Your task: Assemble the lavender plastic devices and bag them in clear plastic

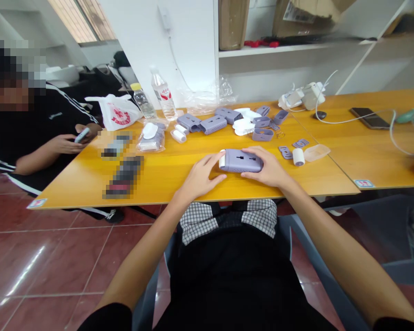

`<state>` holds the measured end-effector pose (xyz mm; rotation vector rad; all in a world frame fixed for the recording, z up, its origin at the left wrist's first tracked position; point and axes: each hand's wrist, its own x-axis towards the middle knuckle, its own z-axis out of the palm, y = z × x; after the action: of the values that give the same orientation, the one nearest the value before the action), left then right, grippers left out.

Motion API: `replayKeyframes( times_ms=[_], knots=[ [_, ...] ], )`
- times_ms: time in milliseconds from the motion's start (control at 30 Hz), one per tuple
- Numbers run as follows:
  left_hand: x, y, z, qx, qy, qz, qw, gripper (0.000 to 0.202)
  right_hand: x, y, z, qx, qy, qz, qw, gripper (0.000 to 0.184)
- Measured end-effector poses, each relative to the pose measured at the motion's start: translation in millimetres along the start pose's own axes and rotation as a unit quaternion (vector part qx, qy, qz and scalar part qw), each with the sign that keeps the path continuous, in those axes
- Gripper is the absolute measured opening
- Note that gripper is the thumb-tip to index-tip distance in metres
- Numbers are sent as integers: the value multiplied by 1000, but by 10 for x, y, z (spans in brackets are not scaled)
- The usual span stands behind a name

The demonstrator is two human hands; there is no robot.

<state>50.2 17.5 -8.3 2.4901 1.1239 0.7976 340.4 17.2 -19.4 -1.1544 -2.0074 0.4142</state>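
Observation:
A light purple plastic casing (239,162) with two black slots on its upper face lies sideways between my hands, low over the table. My right hand (267,168) is closed around its right end, thumb on the near side and fingers on the far side. A white rounded piece (222,160) sits at the casing's left end. My left hand (205,174) is at that piece, its index finger on the far edge and its thumb by the near edge. How far the white piece extends inside the casing is hidden.
Several purple casings (213,124) and white parts (243,127) lie behind. To the right are a white roll (298,156), flat purple plates (285,152) and a translucent tray (317,152). Bottles (163,94) stand at the back; a person (51,133) sits at left.

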Motion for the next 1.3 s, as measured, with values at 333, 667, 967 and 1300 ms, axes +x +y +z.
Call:
replayKeyframes(
  times_ms=[333,667,967,1300],
  knots=[
    [22,-35,42,77,-34,-18,996,61,-10,-118,60,-148,-64,37,986,57],
    [-30,-67,-67,179,-64,-108,976,64,-41,2,-52,-111,-91,55,988,88],
    [-57,-169,-136,193,-81,-127,970,60,-166,23,-20,-213,-65,103,969,81],
    [-46,-162,-111,202,-52,-141,968,56,-194,-88,11,-235,-37,29,971,38]
  ],
)
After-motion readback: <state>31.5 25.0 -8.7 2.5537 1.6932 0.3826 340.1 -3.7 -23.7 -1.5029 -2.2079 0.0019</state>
